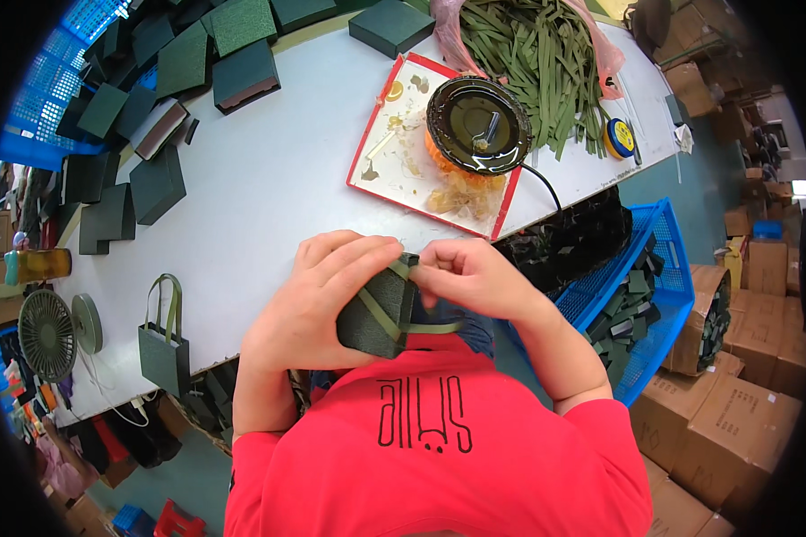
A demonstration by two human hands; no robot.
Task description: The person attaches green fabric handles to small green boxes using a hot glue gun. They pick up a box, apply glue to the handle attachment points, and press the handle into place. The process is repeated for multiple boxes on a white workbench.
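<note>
My left hand [309, 300] is wrapped round a small dark green box [367, 322], held tilted close to my body at the table's front edge. A flat olive green ribbon [434, 328] runs across the box and sticks out past its lower right side. At the box's upper right edge, my right hand [461, 273] has its fingers curled in a pinch, most likely on the ribbon; the fingertips are partly hidden. A finished-looking green box with a ribbon handle [164, 358] stands to the left near the table edge.
Ahead, a round black pan [439, 107] of dark amber liquid stands on a red-rimmed white tray [358, 161]. Behind it lie many loose green ribbons [528, 54]. Dark green boxes [184, 63] are heaped far left, near a fan [47, 336]. A blue crate [670, 300] holds green pieces at right.
</note>
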